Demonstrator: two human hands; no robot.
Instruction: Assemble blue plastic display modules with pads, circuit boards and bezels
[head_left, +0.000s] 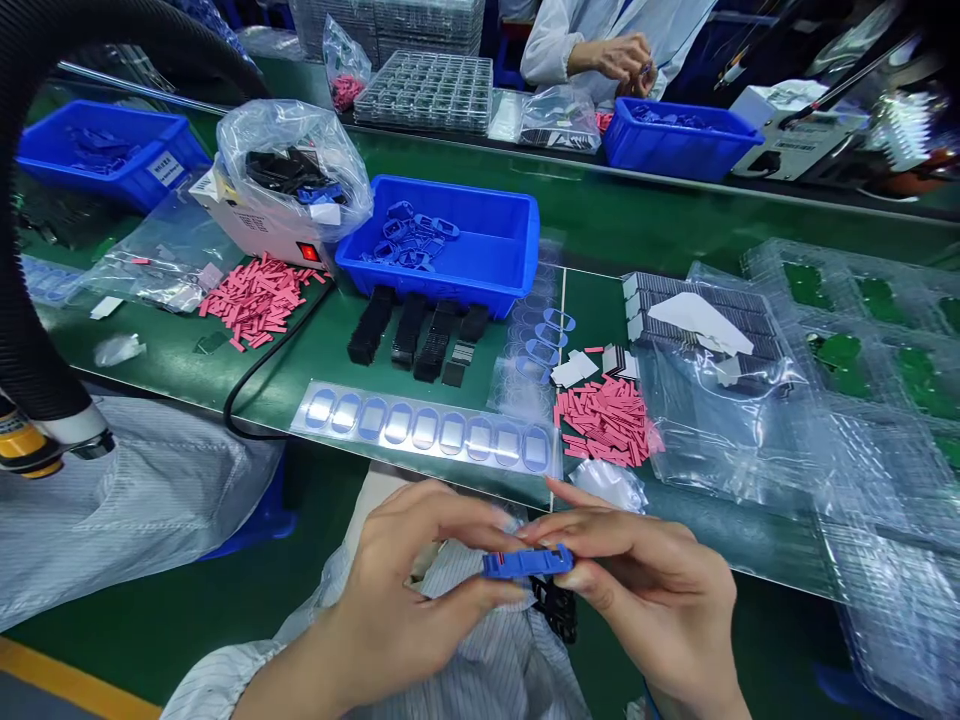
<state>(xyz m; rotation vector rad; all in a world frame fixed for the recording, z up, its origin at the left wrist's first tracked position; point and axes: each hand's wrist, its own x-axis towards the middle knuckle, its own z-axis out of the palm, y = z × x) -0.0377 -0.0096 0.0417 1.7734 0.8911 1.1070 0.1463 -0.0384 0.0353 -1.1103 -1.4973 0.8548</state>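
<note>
Held part: blue plastic frame (527, 562) — flat, rectangular, matte — low at centre, off the near edge of the green tabletop (600, 220). Fingers of left hand (405, 600) pinch its left end; fingers of right hand (645, 590) pinch its right end. Beyond: glossy film strip (427, 432) with oval windows and a heap of pink strips (604, 420). The white label (165, 168) on the far bin (60, 150) is unreadable.

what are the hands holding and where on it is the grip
A small flat blue plastic part, held between both hands: the left hand has its grip on the part's left end, the right hand on its right end.
</note>
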